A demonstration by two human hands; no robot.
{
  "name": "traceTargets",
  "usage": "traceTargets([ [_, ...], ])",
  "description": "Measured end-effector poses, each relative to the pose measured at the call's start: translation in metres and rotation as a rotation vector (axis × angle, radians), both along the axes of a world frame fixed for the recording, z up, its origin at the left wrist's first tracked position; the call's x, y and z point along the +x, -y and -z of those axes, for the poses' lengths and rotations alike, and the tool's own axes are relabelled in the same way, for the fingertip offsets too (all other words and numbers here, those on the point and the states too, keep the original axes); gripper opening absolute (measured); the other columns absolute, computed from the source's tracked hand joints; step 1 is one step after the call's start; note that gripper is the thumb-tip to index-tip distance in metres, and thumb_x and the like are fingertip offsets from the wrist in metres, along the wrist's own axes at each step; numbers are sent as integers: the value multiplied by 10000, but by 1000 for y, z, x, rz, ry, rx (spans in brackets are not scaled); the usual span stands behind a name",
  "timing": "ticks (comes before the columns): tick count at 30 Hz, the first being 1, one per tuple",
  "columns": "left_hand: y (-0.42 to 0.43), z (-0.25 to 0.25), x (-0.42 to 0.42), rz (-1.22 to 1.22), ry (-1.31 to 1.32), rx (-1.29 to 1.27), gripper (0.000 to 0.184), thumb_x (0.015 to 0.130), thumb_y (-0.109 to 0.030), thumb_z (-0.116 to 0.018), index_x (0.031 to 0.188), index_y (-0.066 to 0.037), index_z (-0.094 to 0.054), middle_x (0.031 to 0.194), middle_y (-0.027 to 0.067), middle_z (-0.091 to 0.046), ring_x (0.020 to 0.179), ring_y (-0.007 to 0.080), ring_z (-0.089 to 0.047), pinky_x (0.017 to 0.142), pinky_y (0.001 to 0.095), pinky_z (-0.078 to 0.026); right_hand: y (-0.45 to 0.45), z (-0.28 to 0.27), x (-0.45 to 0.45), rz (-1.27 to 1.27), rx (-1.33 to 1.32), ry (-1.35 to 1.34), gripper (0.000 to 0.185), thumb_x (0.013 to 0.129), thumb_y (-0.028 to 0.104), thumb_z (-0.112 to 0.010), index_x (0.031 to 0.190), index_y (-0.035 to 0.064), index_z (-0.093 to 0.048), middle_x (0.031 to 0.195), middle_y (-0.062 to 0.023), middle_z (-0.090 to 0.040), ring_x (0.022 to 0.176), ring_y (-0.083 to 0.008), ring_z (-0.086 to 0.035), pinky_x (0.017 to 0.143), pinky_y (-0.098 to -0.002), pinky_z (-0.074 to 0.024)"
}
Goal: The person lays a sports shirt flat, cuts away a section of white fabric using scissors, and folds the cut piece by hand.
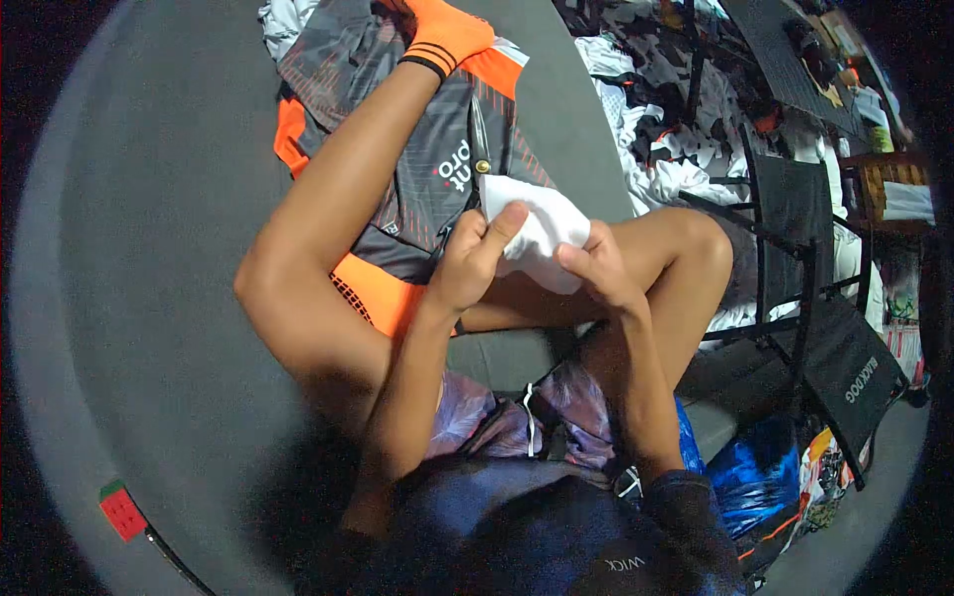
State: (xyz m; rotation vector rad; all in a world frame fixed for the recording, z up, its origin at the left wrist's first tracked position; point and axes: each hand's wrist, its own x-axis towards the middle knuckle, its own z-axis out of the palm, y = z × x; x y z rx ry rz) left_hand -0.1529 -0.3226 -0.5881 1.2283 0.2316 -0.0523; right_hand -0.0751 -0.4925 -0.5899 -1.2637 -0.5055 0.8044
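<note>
Both of my hands grip a thin white sheet (542, 214), cloth or paper, I cannot tell which. My left hand (475, 253) pinches its left edge, thumb on top. On the right edge, my right hand (604, 268) does the same. The sheet is held above my crossed legs, slightly bent between the hands. Beneath and beyond it lies a dark grey and orange sports jersey (422, 204) with white lettering. A dark strap with a brass-coloured round piece (483, 167) lies on the jersey, close to the sheet. An orange sock (447, 38) covers one foot, which rests on the jersey.
A grey surface (179, 228) spreads under me. Black folding chairs (795, 219) stand at the right, beside piled white and dark clothes (656, 129). A shiny blue bag (750, 477) lies at lower right. A red and green object (122, 510) with a cord lies at lower left.
</note>
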Motion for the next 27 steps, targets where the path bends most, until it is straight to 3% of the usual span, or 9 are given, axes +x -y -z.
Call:
traceTargets([
  [4,4,0,0,-58,-4,-22,374,949,-346,-465,1052,-13,-600,943,28,-620,838,66,-540,707,224,-419,-1,-6,1,-65,-112,86,280,842,228,-617,980,-16,-614,840,-2,-611,770,-72,-542,676,-225,-442],
  [8,23,3,1,-74,134,22,377,947,-335,-472,1079,1,-582,961,33,-616,857,68,-538,732,224,-418,3,0,5,-12,-123,42,261,823,187,-631,983,-18,-614,845,-2,-617,755,-70,-541,662,-224,-439],
  [12,23,-1,2,-24,163,-10,351,940,-293,-497,1070,21,-585,923,-3,-620,834,75,-541,739,224,-430,8,0,8,16,-61,-80,241,812,172,-624,958,-19,-622,817,0,-617,718,-68,-538,628,-215,-429],
  [16,4,-9,2,111,138,39,363,940,-295,-491,1115,15,-565,965,35,-617,859,85,-558,745,233,-440,14,-11,13,-15,-115,-104,225,806,185,-613,910,-14,-631,777,2,-613,679,-67,-531,596,-210,-414],
  [20,6,-11,10,98,129,-15,336,945,-280,-487,1103,4,-572,970,14,-617,850,69,-543,745,223,-433,11,-2,15,97,-53,-189,243,812,217,-604,881,-13,-634,742,6,-603,658,-73,-531,581,-211,-408],
  [27,10,-2,4,24,118,-120,348,947,-304,-478,1093,-4,-578,948,16,-615,845,67,-543,746,226,-435,3,-1,6,-72,8,-84,266,838,249,-595,880,-11,-635,727,9,-593,643,-70,-525,562,-214,-406],
])
